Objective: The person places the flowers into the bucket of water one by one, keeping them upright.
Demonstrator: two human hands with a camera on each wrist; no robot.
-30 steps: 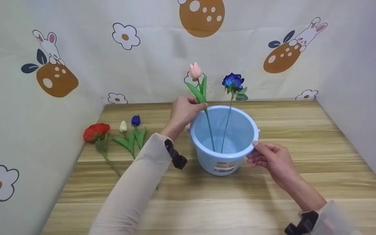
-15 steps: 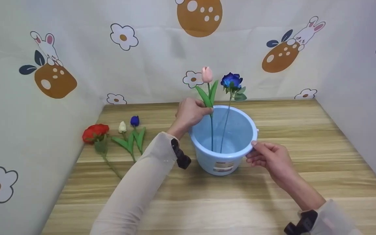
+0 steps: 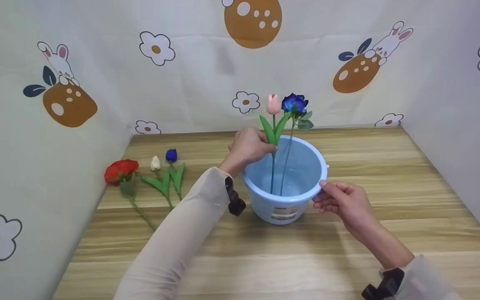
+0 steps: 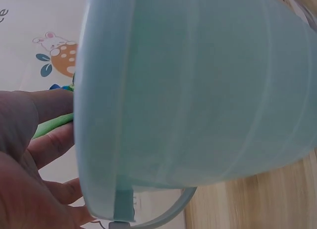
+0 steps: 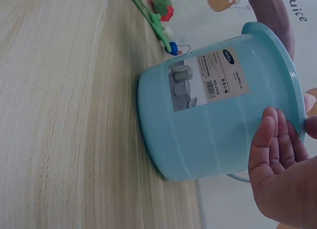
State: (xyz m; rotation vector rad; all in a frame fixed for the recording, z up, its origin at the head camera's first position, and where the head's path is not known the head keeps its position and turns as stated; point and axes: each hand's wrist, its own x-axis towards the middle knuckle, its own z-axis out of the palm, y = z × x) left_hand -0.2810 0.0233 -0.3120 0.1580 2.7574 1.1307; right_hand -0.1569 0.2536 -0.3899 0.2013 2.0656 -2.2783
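Observation:
My left hand [image 3: 249, 146] pinches the stem of a pink artificial tulip [image 3: 273, 104] over the left rim of a light blue bucket [image 3: 261, 195]. The tulip stands nearly upright, its lower stem down inside. Beside it a blue artificial rose [image 3: 294, 103] leans in the same bucket. With thumb and fingers my right hand [image 3: 345, 201] grips the bucket's right rim. In the left wrist view the bucket wall [image 4: 198, 90] hides the left fingertips, and a green leaf [image 4: 53, 125] shows between the fingers. Labelled side forward, the bucket [image 5: 218, 140] fills the middle of the right wrist view.
Left of the bucket, a red flower [image 3: 121, 171], a white tulip [image 3: 156, 163] and a dark blue tulip [image 3: 171, 155] lie on the wooden table [image 3: 390, 179]. The left sleeve [image 3: 181, 233] covers their lower stems. Printed cloth walls [image 3: 198, 83] stand behind and at both sides.
The left hand has carried the pink tulip to the right and lowered it further into the bucket, beside the blue rose. The right hand keeps its grip on the rim.

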